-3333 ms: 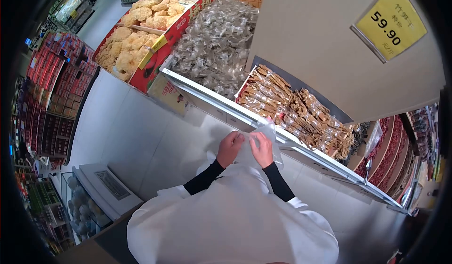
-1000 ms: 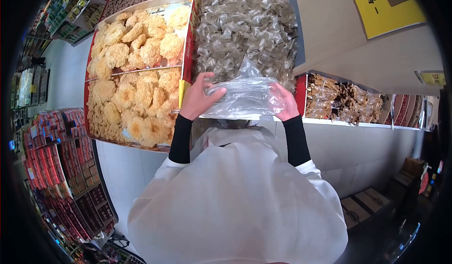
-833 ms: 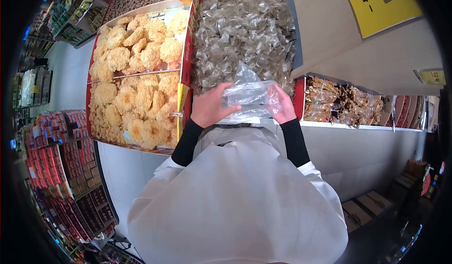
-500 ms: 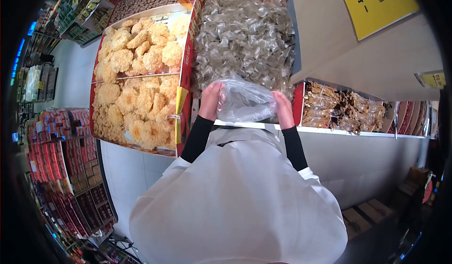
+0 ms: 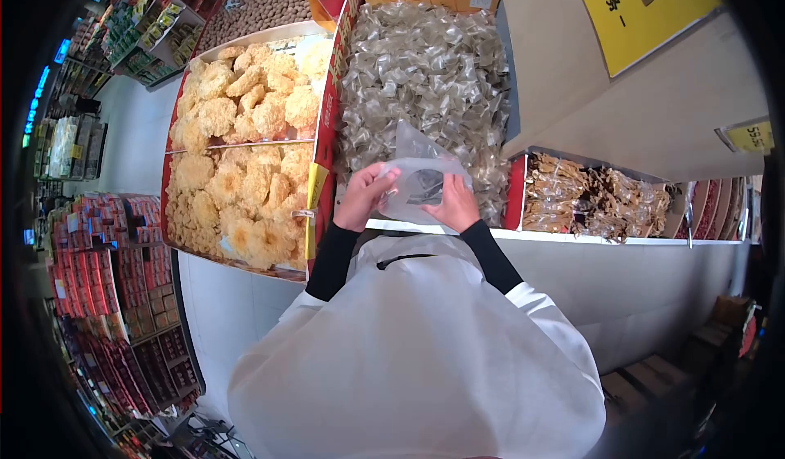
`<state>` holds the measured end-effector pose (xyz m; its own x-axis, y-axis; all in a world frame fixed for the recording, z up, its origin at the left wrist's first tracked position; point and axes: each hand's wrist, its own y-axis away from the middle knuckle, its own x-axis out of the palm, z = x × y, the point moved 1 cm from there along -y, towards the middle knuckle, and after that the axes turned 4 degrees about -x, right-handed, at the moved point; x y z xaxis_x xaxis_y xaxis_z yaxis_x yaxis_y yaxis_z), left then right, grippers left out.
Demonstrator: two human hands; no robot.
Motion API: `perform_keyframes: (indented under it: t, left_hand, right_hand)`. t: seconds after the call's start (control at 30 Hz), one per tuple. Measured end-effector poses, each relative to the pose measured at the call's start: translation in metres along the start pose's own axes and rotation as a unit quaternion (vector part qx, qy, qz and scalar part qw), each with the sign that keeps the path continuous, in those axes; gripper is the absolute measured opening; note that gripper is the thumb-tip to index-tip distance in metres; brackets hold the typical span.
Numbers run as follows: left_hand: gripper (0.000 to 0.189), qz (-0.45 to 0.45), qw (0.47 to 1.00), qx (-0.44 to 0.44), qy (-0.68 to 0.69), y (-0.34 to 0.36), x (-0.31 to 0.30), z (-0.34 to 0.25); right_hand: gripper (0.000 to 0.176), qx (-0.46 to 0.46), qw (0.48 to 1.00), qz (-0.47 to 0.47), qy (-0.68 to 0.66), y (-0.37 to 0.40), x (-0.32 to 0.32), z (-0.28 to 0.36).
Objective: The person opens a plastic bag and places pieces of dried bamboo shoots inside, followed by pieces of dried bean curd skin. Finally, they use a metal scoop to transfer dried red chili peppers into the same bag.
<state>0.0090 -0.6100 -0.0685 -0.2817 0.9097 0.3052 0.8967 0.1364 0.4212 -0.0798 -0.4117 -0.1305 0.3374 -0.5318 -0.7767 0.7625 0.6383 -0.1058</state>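
A clear plastic bag [image 5: 425,165] is stretched between my hands over the front of a bin filled with small clear-wrapped packets [image 5: 425,74]. Its mouth shows as a rounded opening facing me, and one corner points up toward the packets. My left hand [image 5: 365,195] pinches the left rim between thumb and fingers. On the opposite side, my right hand [image 5: 456,204] grips the rim, its thumb near the opening; some of its fingertips are hidden by the film. Beneath the bag lies the white front edge of the display.
To the left, a red-edged bin holds pale golden, lumpy dried food [image 5: 245,164]. Brown dried bundles [image 5: 564,197] fill a tray at right. Walnut-like round goods [image 5: 257,9] lie at the far left, and a yellow sign [image 5: 630,17] covers part of the surface at upper right.
My hands have drawn closer together, the right one shifting left. The bag, earlier spread wide and flat, now has its mouth opened into a round gap.
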Motion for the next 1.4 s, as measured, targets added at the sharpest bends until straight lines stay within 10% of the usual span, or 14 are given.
perform_keyframes:
  t: [0.17,0.3,0.5,1.1,1.4]
  left_hand:
    - [0.026,-0.071,0.986,0.07,0.132,-0.004,-0.006,-0.002]
    - [0.023,-0.111,0.979,0.068,0.159,-0.016,-0.025,0.012]
    - [0.02,-0.15,0.971,0.077,0.166,-0.006,-0.025,0.013]
    - [0.02,-0.131,0.977,0.064,0.157,-0.002,-0.008,0.005]
    - [0.02,-0.111,0.98,0.06,0.151,-0.005,-0.009,0.0]
  right_hand:
    - [0.064,-0.049,0.955,0.156,-0.249,-0.003,-0.014,0.016]
    - [0.026,0.063,0.874,0.029,-0.481,-0.002,0.003,-0.014]
    - [0.036,0.213,0.935,-0.194,-0.208,0.023,0.02,-0.12]
    - [0.113,0.184,0.946,-0.242,-0.108,-0.136,0.044,-0.078]
    - [0.08,0.183,0.935,-0.294,-0.074,-0.135,0.048,-0.065]
